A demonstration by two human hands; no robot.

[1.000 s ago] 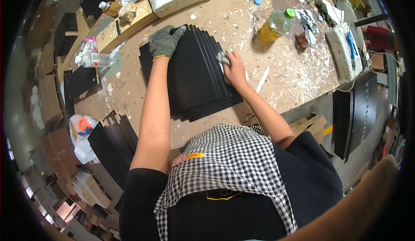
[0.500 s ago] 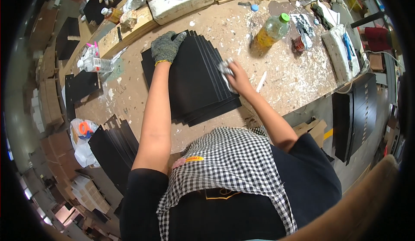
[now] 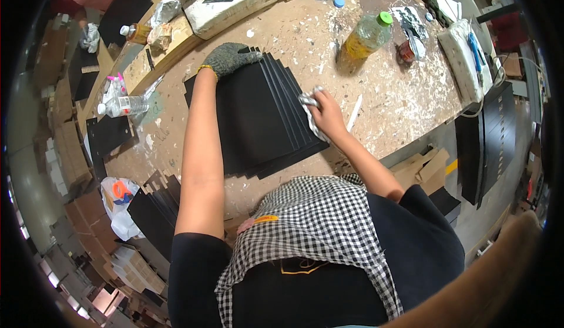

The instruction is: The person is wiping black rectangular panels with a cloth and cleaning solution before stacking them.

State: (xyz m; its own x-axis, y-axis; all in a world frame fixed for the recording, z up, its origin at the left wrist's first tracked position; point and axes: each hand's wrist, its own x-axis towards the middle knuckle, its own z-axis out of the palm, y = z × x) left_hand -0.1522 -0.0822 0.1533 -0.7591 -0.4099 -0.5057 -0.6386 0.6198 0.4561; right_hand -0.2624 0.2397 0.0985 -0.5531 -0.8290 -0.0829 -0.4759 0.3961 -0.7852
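A stack of thin black panels [image 3: 249, 116] lies on the worn bench in front of me, its right edges fanned out in steps. My left hand [image 3: 229, 61], in a grey knit glove with a yellow cuff, rests on the far edge of the stack. Its fingers stretch to the right along the top corner. At the stack's right side, my bare right hand [image 3: 329, 117] grips a crumpled white-and-grey rag [image 3: 310, 102]. The rag touches the stepped panel edges or lies right beside them; I cannot tell which.
A green-capped bottle of yellow liquid [image 3: 365, 37] and a small red can [image 3: 406, 52] stand beyond my right hand. A clear bottle [image 3: 124, 106] lies to the left. More black panels [image 3: 154, 213] lean at the near left. Another person's hand with a cloth [image 3: 90, 37] shows at the far left.
My left hand has turned so its fingers point more to the right. My right hand and rag have shifted slightly along the stack's edge. The other person's hand has moved, and the view has shifted slightly.
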